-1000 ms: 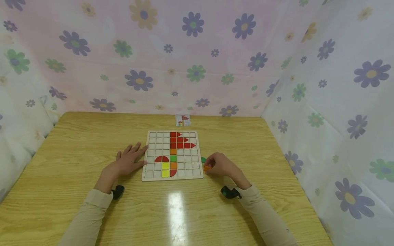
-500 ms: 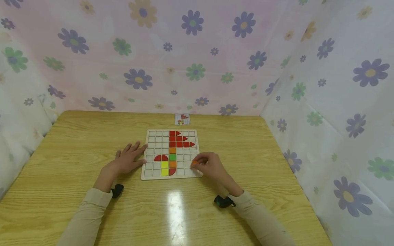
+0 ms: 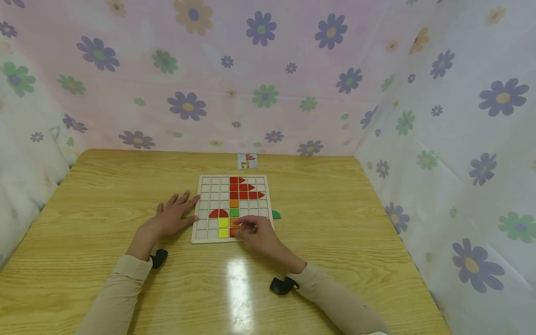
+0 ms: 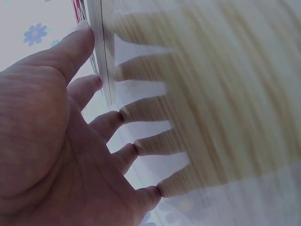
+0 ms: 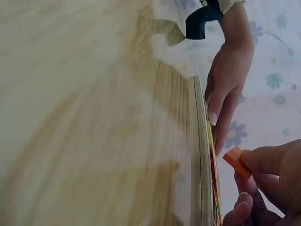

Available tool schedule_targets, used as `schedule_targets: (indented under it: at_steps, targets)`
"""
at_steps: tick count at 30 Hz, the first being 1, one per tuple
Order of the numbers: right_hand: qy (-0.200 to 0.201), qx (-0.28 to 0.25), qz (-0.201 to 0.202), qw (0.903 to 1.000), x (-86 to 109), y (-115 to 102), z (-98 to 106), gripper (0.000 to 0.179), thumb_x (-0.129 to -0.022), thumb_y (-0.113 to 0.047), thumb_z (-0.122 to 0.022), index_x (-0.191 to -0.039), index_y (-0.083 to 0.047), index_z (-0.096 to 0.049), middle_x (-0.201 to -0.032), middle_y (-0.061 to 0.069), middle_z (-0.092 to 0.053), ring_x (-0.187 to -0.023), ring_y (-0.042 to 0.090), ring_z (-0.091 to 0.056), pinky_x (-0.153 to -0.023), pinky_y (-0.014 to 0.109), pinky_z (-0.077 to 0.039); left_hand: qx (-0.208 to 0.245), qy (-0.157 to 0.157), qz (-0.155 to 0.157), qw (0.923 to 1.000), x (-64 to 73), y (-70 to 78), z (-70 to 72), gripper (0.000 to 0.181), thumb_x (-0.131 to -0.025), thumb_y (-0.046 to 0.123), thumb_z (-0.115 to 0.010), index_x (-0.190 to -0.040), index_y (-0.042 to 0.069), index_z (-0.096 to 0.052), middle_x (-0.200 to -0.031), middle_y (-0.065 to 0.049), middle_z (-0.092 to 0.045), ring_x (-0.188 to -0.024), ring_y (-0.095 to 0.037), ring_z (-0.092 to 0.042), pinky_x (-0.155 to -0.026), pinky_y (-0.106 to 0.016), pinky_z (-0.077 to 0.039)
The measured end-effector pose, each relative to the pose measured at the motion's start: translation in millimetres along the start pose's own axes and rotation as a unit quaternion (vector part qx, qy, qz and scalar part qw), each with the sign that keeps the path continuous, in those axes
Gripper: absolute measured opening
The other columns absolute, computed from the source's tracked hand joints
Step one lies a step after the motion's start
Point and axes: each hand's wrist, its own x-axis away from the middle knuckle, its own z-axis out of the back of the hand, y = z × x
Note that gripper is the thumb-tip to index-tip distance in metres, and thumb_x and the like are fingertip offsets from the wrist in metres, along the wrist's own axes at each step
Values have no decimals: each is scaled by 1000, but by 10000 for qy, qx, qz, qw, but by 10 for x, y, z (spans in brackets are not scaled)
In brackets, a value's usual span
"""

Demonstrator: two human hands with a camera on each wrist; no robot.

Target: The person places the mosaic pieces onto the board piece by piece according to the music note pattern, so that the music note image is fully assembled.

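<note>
A wooden grid board [image 3: 203, 233] lies on the table with coloured tiles in its cells. Red tiles [image 3: 234, 188] fill the upper part; an orange tile [image 3: 234, 204], a green tile [image 3: 234, 212], rounded red pieces [image 3: 218, 213] and yellow tiles [image 3: 224, 227] sit below. My right hand [image 3: 264, 236] is over the lower middle of the board, pinching a small orange tile [image 5: 237, 162] between thumb and fingers, apart from the board in the right wrist view. It partly covers the lower tiles. At the board's left edge my left hand [image 3: 169, 220] rests with fingers spread, thumb and index finger touching the rim.
A green rounded piece [image 3: 276, 215] lies against the board's right edge. Behind the board is a small printed card [image 3: 247, 161] with a coloured pattern. Flowered cloth [image 3: 268, 83] stands around the wooden table [image 3: 335, 200].
My right hand has lifted the orange tile from beside the board's right edge and carried it left over the lower middle, uncovering the green piece. The left hand stays at the left edge.
</note>
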Motion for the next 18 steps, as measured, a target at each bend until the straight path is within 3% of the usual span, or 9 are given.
schedule_targets:
  at_steps: [4, 9, 18]
  targets:
    - [70, 40, 156, 9998, -95, -35, -118, 11, -93, -10, -75, -102, -5, -78, -86, 7, -75, -67, 5, -57, -62, 19, -47, 30, 70, -94, 9999, -20, -51, -23, 70, -104, 42, -57, -161, 11, -31, -166, -29, -13, -149, -60, -4, -107, -83, -2]
    - [152, 157, 71, 9997, -246, -101, -241, 6, -92, -12, -78, -95, -7, -77, -84, 3, -76, -63, 5, -58, -57, 19, -45, 40, 73, -65, 9999, -24, -54, -25, 69, -104, 39, -58, -161, 10, -31, -166, -30, -13, -149, -60, -4, -107, -84, -1]
    - [38, 382, -7, 9993, -446, -105, -333, 8, -90, -12, -80, -93, -6, -75, -85, 3, -76, -65, 2, -60, -57, 18, -45, -75, -30, -3, 10000, -25, -1, 1, 69, -105, 38, -57, -161, 10, -29, -166, -29, -13, -148, -60, -5, -106, -84, -4]
